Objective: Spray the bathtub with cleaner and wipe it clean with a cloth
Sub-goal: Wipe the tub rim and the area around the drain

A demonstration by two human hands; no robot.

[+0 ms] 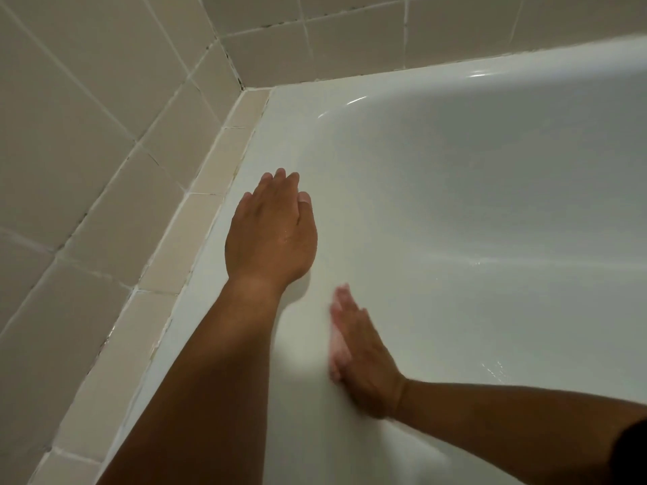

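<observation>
1. The left grip (271,232) is spread flat and holds nothing. Its fingers are straight and close together, palm down on the tub (490,204) where the rim rolls into the inner wall, fingertips toward the far corner.
2. The right grip (360,351) is blurred. Its fingers are straight and laid flat against the inner wall, below and to the right of the left grip and apart from it. There is a pale pink smear at its fingertips; I cannot tell whether that is cloth or only blur.
3. Head view: the tub fills the centre and right. Its end meets a tile ledge (196,239) and the tiled wall (87,134) on the left, and its long axis runs off to the right, out of frame.
4. No spray bottle shows, and no cloth shows plainly. Wet glints lie low on the tub at the right.
5. Judgement: this looks like rubbing down the end wall. Most of the tub lies to the right of and below both grips, and the right grip is nearer to it. A sweep along the long axis would suit the right grip, with the left grip bracing on the rim.
</observation>
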